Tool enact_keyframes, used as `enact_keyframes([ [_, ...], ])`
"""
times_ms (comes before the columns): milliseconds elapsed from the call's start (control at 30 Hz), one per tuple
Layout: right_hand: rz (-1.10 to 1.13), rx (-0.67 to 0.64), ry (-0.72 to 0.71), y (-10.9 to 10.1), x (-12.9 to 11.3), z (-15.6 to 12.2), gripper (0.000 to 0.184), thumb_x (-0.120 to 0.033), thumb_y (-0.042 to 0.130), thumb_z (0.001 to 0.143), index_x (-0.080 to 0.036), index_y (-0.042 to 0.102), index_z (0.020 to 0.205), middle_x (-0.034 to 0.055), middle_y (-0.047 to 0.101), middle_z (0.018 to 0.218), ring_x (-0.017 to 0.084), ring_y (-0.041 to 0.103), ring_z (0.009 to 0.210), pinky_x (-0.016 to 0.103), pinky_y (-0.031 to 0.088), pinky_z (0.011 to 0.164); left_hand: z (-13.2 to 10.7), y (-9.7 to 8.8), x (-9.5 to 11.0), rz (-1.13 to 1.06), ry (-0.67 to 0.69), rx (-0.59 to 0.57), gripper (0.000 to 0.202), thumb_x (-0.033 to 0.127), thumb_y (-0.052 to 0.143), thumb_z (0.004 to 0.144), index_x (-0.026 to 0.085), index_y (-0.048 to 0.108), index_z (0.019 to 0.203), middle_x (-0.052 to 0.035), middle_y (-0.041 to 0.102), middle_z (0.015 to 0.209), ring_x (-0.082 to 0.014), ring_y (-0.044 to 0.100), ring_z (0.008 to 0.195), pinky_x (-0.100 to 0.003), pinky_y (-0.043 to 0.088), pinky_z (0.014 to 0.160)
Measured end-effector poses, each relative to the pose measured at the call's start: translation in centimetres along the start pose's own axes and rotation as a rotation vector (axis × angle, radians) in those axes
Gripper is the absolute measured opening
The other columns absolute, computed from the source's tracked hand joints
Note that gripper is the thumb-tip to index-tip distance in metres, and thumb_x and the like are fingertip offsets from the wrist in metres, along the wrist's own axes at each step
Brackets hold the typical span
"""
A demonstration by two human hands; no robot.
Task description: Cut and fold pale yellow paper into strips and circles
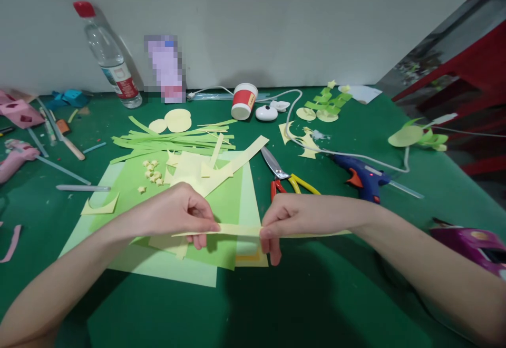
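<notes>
At far left a pink glue gun (pixel 18 155) lies on the smooth green table (pixel 138 316). Next stands a clear plastic bottle (pixel 111 66) with a red cap, its fill hard to tell. Then come loose, flat green strips (pixel 169 141) and, nearer, small puffy yellow stars (pixel 153 173) on overlapping green sheets (pixel 227 195). The left hand (pixel 187 213), hiding part of the sheets, pinches a thin yellow strip (pixel 240 230) between thumb and fingers, the rest loosely curled. The strip runs straight above the sheets' right part. Behind, a red-and-white paper cup (pixel 244 101), contents unseen. The right hand (pixel 282 219) likewise pinches the strip and covers some of the handles of the metal scissors (pixel 273 164). Farther right are curled green ribbons (pixel 326 101) and a blue glue gun (pixel 366 176)
</notes>
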State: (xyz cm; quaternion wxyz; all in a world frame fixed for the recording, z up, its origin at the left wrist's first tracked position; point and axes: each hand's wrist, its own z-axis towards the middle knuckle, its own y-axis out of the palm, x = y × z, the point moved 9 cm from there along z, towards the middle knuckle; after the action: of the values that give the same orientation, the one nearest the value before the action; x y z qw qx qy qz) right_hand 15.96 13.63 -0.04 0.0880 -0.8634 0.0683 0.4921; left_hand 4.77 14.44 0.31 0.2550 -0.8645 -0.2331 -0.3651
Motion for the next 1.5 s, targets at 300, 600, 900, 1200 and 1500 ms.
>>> enact_keyframes([
  [300,-0.042,0.101,-0.042,-0.3,-1.5,1.1,0.028,-0.026,0.045,0.082,-0.011,0.068,0.08,0.0042,0.068,0.073,0.009,0.058,0.064,0.018,0.04,0.059,0.5,0.2,0.5,-0.015,0.03,0.023,0.019,0.033,0.06,0.073,0.017,0.067,0.065,0.0021,0.064,0.052,-0.0035,0.045,0.039,-0.012,0.039,0.042],
  [600,-0.194,0.321,0.021,-1.4,-1.3,-0.2,0.031,-0.021,0.04,0.083,-0.013,0.066,0.068,0.0009,0.065,0.061,0.006,0.044,0.045,0.019,0.027,0.043,-0.1,-3.0,-0.7,-0.032,0.084,0.062,0.015,0.026,0.061,0.074,0.02,0.069,0.062,0.0029,0.064,0.052,-0.0047,0.051,0.044,-0.012,0.039,0.044],
  [900,-0.326,0.436,0.036,-2.2,-1.2,-1.3,0.035,-0.024,0.038,0.085,-0.017,0.064,0.063,-0.0008,0.066,0.065,0.008,0.05,0.052,0.02,0.031,0.05,-1.7,-8.3,-0.5,0.157,0.14,0.572,0.021,0.023,0.047,0.082,0.02,0.067,0.085,-0.0007,0.07,0.081,-0.0127,0.063,0.072,-0.024,0.05,0.069],
  [1200,-0.692,0.618,0.036,-1.6,-2.2,-1.1,0.034,-0.027,0.031,0.089,-0.019,0.053,0.064,-0.0026,0.056,0.055,0.01,0.045,0.049,0.024,0.024,0.048,-3.4,0.3,7.7,0.619,0.67,0.656,0.021,0.014,0.045,0.083,0.014,0.059,0.099,-0.0017,0.066,0.096,-0.0111,0.059,0.088,-0.02,0.047,0.078],
  [1500,-0.789,0.753,-0.083,-0.4,-2.9,-1.6,0.028,-0.02,0.035,0.087,-0.019,0.047,0.062,-0.0045,0.048,0.054,0.009,0.036,0.05,0.025,0.022,0.051,-1.3,1.5,6.7,0.661,0.676,0.58,0.015,0.019,0.046,0.085,0.015,0.06,0.079,0.0013,0.066,0.073,-0.0098,0.058,0.065,-0.025,0.047,0.074],
])
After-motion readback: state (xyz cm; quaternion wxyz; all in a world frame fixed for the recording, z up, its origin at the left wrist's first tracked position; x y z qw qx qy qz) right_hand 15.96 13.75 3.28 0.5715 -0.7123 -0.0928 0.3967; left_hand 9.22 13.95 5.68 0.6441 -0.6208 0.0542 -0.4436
